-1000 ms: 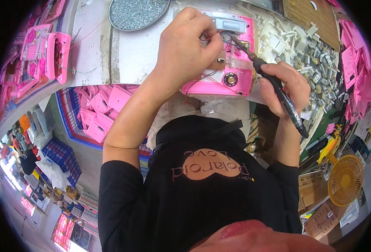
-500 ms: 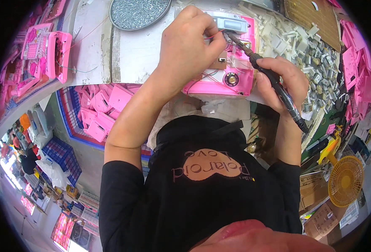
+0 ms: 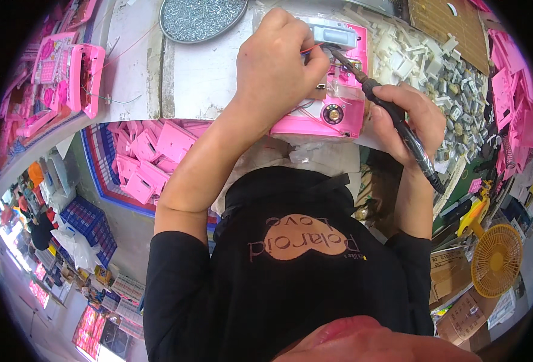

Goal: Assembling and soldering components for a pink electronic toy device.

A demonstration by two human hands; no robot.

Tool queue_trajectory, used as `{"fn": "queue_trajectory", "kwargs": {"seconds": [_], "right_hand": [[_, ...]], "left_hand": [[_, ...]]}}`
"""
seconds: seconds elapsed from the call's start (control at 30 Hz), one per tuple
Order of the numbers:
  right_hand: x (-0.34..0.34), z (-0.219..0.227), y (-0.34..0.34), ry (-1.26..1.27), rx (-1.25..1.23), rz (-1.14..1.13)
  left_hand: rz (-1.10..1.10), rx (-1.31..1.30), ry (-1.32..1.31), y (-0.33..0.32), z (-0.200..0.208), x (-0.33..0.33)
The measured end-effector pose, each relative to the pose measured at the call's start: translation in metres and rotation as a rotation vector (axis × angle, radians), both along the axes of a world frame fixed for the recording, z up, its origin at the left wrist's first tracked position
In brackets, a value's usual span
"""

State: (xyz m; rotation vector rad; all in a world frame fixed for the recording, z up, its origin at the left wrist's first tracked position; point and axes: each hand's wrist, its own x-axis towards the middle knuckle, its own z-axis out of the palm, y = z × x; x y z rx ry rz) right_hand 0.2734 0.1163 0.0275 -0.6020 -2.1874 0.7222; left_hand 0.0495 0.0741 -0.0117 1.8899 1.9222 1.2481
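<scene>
My right hand (image 3: pixel 418 117) grips the dark handle of a soldering iron (image 3: pixel 398 117). The iron's tip points up and left into a pink plastic toy housing (image 3: pixel 350 125) on the bench, beside my left fingertips. With its fingers pinched, my left hand (image 3: pixel 275 66) holds a thin red wire (image 3: pixel 313 47) over the housing's left side. Inside the housing sit a small round speaker (image 3: pixel 333 114) and loose thin wires. A grey-blue plastic part (image 3: pixel 334 37) lies at its far end. The exact spot under the tip is too small to make out.
A round dish of small screws (image 3: pixel 201 18) stands at the far left of the bench. White plastic pieces (image 3: pixel 399 57) are heaped on the right. Pink shells fill a blue crate (image 3: pixel 94 158) below the bench edge. More pink housings (image 3: pixel 76 81) stand far left. A yellow fan (image 3: pixel 495 260) is at lower right.
My left hand has shifted slightly to the right, still pinching the red wire. The soldering iron has moved a little to the right and down, its tip staying within the housing.
</scene>
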Motion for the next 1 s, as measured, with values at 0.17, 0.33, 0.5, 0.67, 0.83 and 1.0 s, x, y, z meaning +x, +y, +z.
{"fn": "queue_trajectory", "kwargs": {"seconds": [0.17, 0.33, 0.5, 0.67, 0.83, 1.0], "right_hand": [[0.003, 0.000, -0.002, 0.029, 0.000, 0.005], [0.009, 0.002, -0.004, 0.045, 0.017, -0.006], [0.016, 0.000, -0.006, 0.066, -0.006, -0.029], [0.020, 0.001, -0.007, 0.055, 0.024, -0.044], [0.022, 0.001, -0.011, 0.082, 0.015, -0.059], [0.046, 0.012, -0.025, 0.090, -0.096, -0.122]], "left_hand": [[0.012, 0.001, -0.013, 0.000, 0.001, 0.001], [0.015, -0.001, -0.024, 0.000, 0.000, 0.001], [0.022, -0.020, -0.008, -0.001, 0.002, 0.001], [0.015, -0.019, -0.025, -0.001, 0.002, 0.001], [-0.012, -0.027, -0.006, -0.002, 0.000, -0.002], [-0.171, 0.008, 0.002, -0.020, 0.038, -0.003]]}}
